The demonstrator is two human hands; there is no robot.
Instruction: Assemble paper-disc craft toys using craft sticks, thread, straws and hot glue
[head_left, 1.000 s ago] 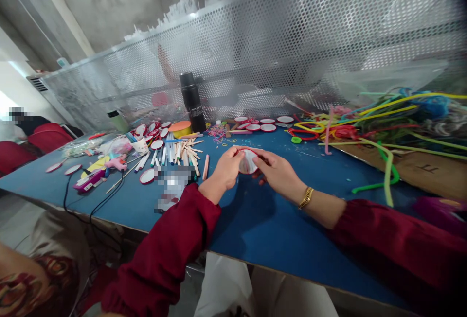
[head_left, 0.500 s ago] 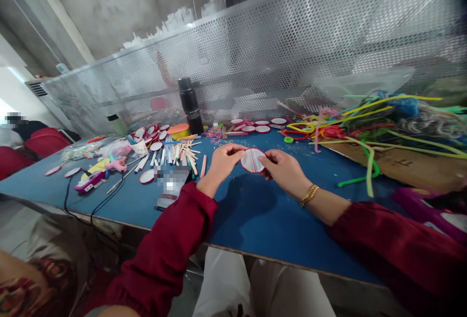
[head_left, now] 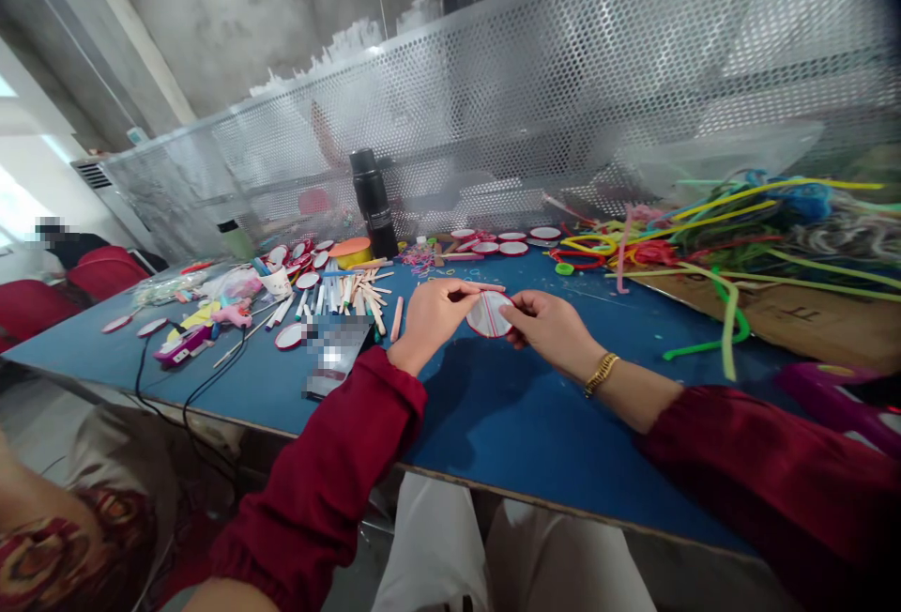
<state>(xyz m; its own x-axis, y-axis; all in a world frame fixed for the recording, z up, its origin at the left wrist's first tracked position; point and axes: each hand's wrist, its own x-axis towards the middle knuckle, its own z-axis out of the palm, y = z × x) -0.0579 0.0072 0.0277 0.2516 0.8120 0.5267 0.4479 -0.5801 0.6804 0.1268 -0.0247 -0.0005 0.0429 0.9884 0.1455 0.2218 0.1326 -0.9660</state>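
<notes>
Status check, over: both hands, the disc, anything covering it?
Left hand pinching red-rimmed white disc at upper-left edge, right hand gripping its right edge. Disc held above blue table, red lines across face. Right thumb overlaps it.

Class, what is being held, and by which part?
A white disc, by its red edge: left hand at upper left, right hand at right.

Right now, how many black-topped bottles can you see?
2. The black bottle stands beyond your left hand, near the mesh panel; the green bottle is farther left. Others could be hidden behind the clutter.
</notes>
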